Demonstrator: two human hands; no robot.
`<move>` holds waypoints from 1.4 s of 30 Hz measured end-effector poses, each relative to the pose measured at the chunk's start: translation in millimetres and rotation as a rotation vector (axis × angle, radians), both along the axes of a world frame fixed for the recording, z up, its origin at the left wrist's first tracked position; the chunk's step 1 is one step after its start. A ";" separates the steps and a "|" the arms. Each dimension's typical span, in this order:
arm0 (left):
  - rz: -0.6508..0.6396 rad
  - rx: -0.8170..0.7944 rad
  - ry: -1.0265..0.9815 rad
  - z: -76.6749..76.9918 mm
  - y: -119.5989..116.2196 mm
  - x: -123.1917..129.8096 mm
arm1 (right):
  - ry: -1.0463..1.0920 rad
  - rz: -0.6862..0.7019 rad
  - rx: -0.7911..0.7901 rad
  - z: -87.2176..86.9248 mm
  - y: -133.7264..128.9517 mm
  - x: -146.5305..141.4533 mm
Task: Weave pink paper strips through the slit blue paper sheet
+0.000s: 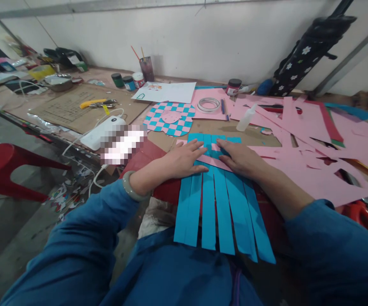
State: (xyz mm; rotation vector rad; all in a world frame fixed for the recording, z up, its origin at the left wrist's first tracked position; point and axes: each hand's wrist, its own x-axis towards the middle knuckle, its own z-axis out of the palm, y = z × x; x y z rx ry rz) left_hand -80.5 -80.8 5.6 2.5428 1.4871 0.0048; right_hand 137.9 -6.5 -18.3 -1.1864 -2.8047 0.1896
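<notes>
A sheet of blue paper (208,204), cut into several long strips that hang toward my lap, lies before me in the head view. A pink paper strip (215,162) crosses it, passing over and under blue strips near the top. My left hand (184,158) rests flat on the left part of the weave, fingers spread, touching the paper. On the right side, my right hand (238,157) lies on the paper with fingertips and thumb apart at the pink strip. The strip's right end is hidden under that hand.
A finished blue-and-pink woven piece (170,119) lies behind the sheet. Nearby are a tape roll (208,104), a glue bottle (246,119), pink paper scraps (301,174) and red-handled scissors (365,219). A white power bank (102,132) and yellow-handled pliers (94,103) lie left.
</notes>
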 end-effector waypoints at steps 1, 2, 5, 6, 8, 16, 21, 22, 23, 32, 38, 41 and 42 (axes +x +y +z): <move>0.016 -0.026 0.032 -0.5 3.1 0.9 | -0.012 -0.003 -0.002 0.3 -0.7 -0.8; 0.020 -0.050 0.058 -0.9 5.1 1.1 | -0.015 -0.005 -0.001 0.5 -1.2 -1.1; 0.007 -0.075 0.090 -1.6 7.5 -0.2 | -0.001 -0.003 0.009 0.6 -1.9 -1.0; 0.001 -0.063 0.084 -1.7 8.2 -0.6 | 0.008 0.010 0.012 0.4 -1.9 -0.8; -0.010 -0.030 0.066 -2.1 11.4 0.1 | 0.022 0.045 0.014 -0.3 -1.8 -0.7; -0.037 -0.047 0.038 -8.4 28.2 10.2 | 0.033 0.028 -0.055 -0.5 -0.4 -0.5; -0.025 -0.028 0.013 -10.6 25.2 10.8 | 0.080 0.044 -0.003 -5.6 1.4 3.0; -0.023 -0.032 0.012 -11.0 25.3 11.0 | 0.091 0.056 0.005 -7.1 2.1 3.7; -0.025 -0.036 0.011 -11.3 25.9 11.0 | 0.096 0.061 0.007 -8.3 2.9 4.4; 0.000 0.179 -0.212 -6.9 6.2 -20.5 | 0.348 -0.116 0.085 14.7 9.2 30.1; -0.048 0.244 -0.320 -16.9 -52.6 -41.2 | 0.352 -0.137 0.100 27.0 1.1 35.7; -0.033 0.325 -0.368 -23.0 -74.3 -43.6 | 0.328 0.018 0.062 23.5 -8.7 23.9; -0.035 0.371 -0.400 -24.4 -80.1 -43.5 | 0.305 0.054 0.036 21.7 -12.6 19.3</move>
